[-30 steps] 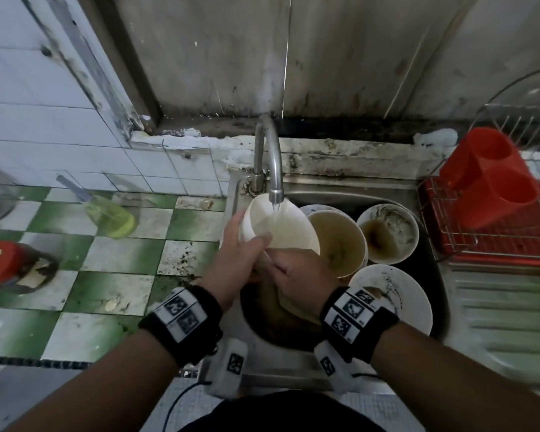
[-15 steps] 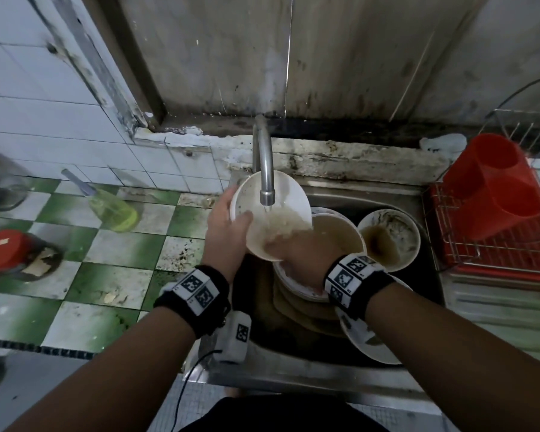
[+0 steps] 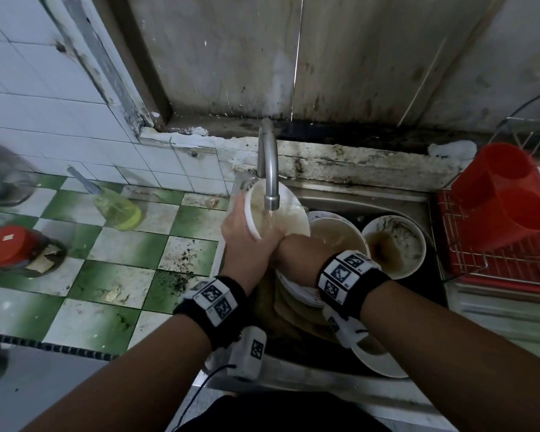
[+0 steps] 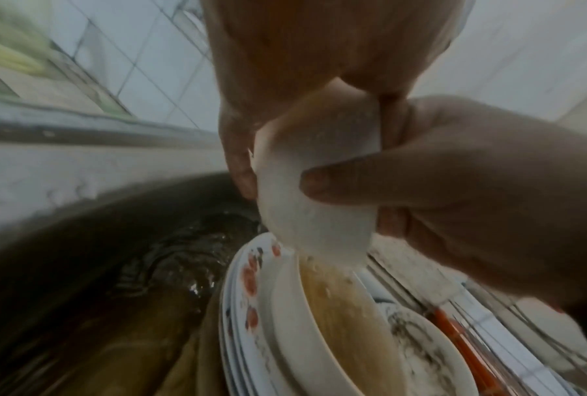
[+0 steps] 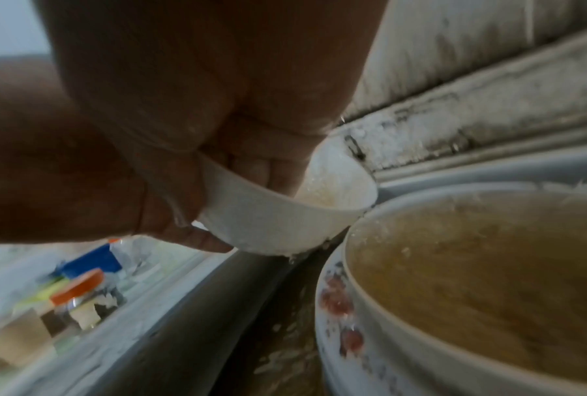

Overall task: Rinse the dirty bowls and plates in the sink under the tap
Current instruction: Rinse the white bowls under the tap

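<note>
1. Both hands are holding one white bowl (image 3: 275,213) up under the tap (image 3: 270,179), tipped on its side with the opening facing the person. Water is running from the spout straight into it.
2. The left hand (image 3: 247,244) is gripping the bowl's left edge; in the left wrist view its fingers (image 4: 238,150) are curling round the outside of the bowl (image 4: 316,193).
3. The right hand (image 3: 300,255) is gripping the lower right rim. In the right wrist view its fingers (image 5: 282,171) are reaching inside the bowl (image 5: 278,214) while the thumb is pressing on the outside (so it's a pinch over the rim).
4. Murky water is dripping off the bowl into the sink (image 3: 387,204), just above a pile of dishes.
5. Right below the bowl, a bigger bowl (image 3: 340,238) full of brownish water is sitting on a stack of plates (image 4: 244,308) with a red flower pattern on the rim.
6. To the right of that, another dirty bowl (image 3: 393,244) with dark bits stuck to it is sitting in the sink, and a white plate (image 3: 378,360) is lying near the front edge, partly hidden under the right forearm.
7. Off to the side: a red dish rack (image 3: 496,257) with a red plastic holder (image 3: 508,198) on the right, and on the green-and-white tiled counter (image 3: 106,275) on the left, a bottle of yellow-green liquid (image 3: 119,210) and a red-lidded jar (image 3: 13,247).
</note>
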